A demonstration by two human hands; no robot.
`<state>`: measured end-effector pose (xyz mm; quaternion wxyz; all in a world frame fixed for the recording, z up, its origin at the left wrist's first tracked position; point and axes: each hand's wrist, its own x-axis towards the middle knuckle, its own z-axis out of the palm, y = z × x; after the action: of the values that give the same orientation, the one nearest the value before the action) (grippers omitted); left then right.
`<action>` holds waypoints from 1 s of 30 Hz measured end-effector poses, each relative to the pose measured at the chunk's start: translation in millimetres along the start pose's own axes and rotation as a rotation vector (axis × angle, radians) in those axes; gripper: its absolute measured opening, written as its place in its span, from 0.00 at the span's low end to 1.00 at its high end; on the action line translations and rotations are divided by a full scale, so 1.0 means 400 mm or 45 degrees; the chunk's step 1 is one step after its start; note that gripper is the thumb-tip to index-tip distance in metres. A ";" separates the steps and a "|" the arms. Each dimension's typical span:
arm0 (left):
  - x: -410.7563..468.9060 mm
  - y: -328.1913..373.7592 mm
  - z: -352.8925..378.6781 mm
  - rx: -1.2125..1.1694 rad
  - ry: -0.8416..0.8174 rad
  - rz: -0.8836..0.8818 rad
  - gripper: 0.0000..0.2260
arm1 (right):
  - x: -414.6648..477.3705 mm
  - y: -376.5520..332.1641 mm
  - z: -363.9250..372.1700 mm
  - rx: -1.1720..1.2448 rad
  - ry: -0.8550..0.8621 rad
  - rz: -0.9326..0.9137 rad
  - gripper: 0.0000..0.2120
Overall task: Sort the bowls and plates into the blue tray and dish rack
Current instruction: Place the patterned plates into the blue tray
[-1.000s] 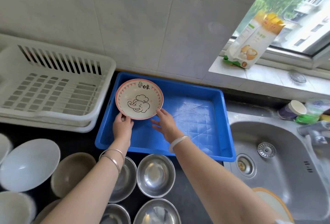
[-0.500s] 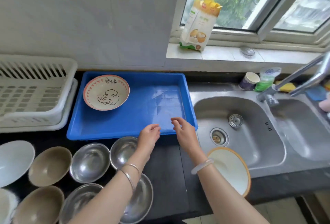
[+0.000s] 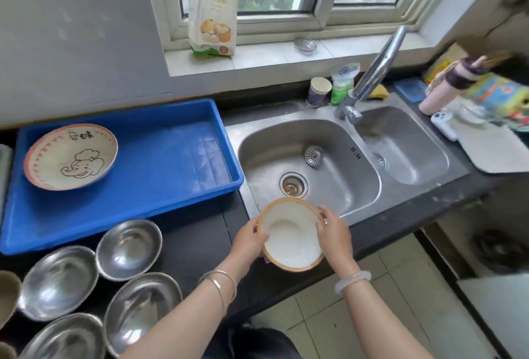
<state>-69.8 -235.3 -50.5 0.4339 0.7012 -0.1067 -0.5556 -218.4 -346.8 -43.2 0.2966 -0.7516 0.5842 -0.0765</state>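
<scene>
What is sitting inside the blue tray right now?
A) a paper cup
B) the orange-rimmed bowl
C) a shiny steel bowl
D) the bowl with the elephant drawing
D: the elephant bowl lies alone in the blue tray, at its left end; the steel bowls sit on the counter, and the left hand and right hand hold the orange-rimmed bowl.

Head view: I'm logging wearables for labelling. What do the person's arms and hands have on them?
No sleeves or gloves: both forearms are bare. The left hand has two thin silver metal bangles at its wrist; the right hand has one thick, pale, translucent white bangle at its wrist.
</scene>
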 end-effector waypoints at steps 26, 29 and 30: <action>-0.101 0.105 -0.368 -0.532 0.448 0.125 0.06 | 0.022 -0.428 0.076 0.334 -0.135 -0.269 0.06; -0.110 0.097 -0.449 -0.641 0.572 0.179 0.07 | 0.022 -0.524 0.124 0.347 -0.178 -0.332 0.06; -0.113 0.095 -0.479 -0.674 0.611 0.202 0.07 | 0.020 -0.560 0.142 0.373 -0.205 -0.346 0.06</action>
<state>93.7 -135.9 9.4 0.6549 0.6645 0.0916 -0.3481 -3.2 -302.4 28.6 0.4352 -0.7760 0.4346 -0.1396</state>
